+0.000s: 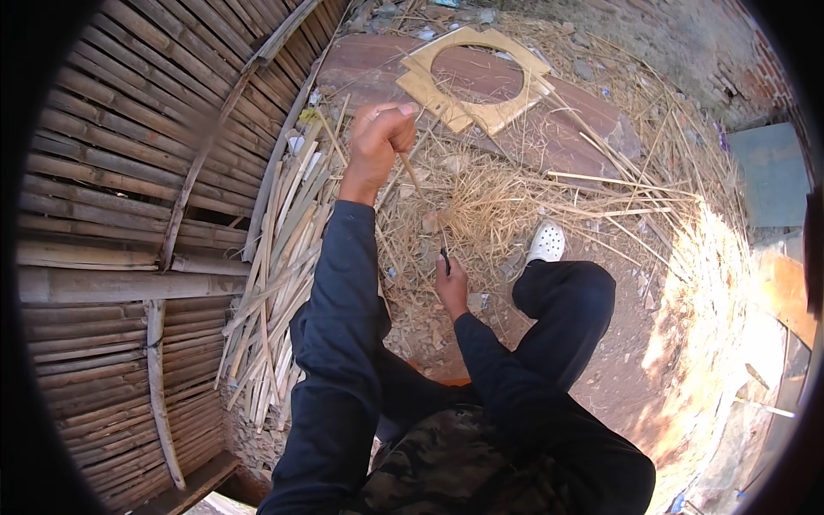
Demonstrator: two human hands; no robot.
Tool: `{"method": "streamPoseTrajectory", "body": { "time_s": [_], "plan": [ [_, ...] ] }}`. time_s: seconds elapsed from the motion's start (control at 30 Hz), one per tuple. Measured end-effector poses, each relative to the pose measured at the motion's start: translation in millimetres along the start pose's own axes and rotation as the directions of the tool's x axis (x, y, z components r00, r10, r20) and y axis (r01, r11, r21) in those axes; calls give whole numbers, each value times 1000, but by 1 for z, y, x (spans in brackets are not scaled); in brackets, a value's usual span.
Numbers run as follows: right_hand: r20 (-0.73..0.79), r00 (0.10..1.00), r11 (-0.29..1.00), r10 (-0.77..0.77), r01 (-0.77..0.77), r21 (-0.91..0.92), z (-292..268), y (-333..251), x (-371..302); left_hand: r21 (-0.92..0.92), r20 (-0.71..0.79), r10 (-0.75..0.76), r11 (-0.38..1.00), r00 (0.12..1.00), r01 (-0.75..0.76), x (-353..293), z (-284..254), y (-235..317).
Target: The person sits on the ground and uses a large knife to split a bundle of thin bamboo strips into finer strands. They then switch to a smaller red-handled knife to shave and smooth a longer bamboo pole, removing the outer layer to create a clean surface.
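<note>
My left hand (376, 142) is raised ahead of me, closed in a fist around a thin bamboo stick (411, 173) that slants down toward the straw. Lower and closer to my body, my right hand (452, 287) grips the black handle of a knife (445, 255). Its narrow blade points away from me and is hard to pick out against the straw. A heap of dry straw and shavings (481, 202) lies on the ground beyond my right hand. The stick and the blade appear apart.
A bamboo slat wall (112, 172) rises on the left, with a pile of split bamboo strips (283, 283) along it. Farther off, a yellowish board with a round hole (421, 90) lies on a reddish slab (566, 142). My white clog (547, 241) stands beside the straw.
</note>
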State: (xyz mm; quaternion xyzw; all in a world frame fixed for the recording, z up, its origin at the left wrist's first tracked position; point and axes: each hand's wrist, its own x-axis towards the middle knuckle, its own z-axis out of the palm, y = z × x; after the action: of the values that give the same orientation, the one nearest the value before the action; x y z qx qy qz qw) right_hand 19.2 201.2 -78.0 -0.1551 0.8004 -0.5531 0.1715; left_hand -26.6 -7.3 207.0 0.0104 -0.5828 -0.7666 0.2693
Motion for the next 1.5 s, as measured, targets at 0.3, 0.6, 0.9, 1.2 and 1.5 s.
{"method": "streamPoseTrajectory", "body": {
  "time_s": [0.3, 0.6, 0.9, 1.2, 1.5],
  "plan": [
    [97, 987, 991, 130, -128, -32, 9, 6, -3, 87, -56, 13, 996, 998, -8, 5, -3, -17],
    [178, 970, 974, 165, -132, -184, 13, 48, 8, -132, -51, -57, 990, 997, 50, 12, -28, -13],
    [104, 971, 957, 217, -190, -221, 15, 77, -18, -76, -101, -45, 996, 994, 37, 7, -38, -20],
    [81, 985, 971, 150, -132, -198, 26, 70, 11, -14, -34, -26, 1000, 999, 26, 3, -14, -11],
    [456, 619, 503, 639, -785, 361, 5, -15, 23, -108, -73, -31, 994, 997, 23, -1, -39, -8]
  ]
}}
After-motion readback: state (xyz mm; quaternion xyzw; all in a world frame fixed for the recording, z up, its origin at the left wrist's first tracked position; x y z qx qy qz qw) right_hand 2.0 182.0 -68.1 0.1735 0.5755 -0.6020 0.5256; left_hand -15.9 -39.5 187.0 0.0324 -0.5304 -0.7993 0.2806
